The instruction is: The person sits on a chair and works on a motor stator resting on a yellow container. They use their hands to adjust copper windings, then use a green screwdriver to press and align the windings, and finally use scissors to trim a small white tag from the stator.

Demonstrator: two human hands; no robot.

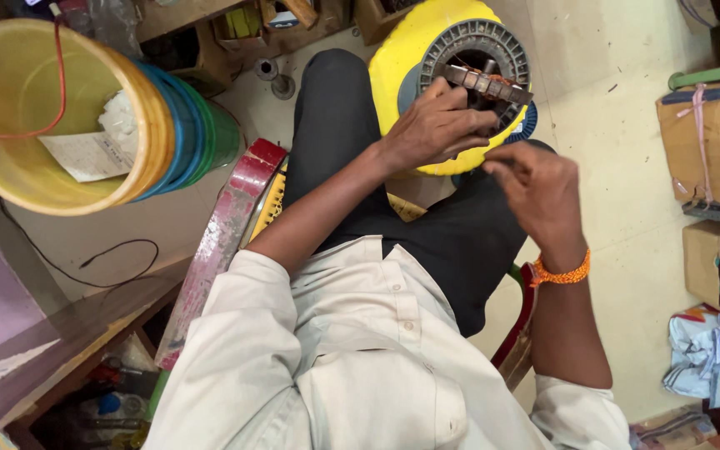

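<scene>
A seated worker's left hand [437, 127] gripped a round grey slotted metal motor core [478, 65]; right hand [541, 185] fingers pinched together beside it, winding seemingly unfinished.

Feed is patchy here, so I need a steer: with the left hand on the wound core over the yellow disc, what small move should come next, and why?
Probably bring the right hand up to the wound core. The left hand already steadies that core against the yellow disc, while the right hand's pinched fingers sit just below it, apart from it. I cannot tell whether they hold a wire.
</scene>
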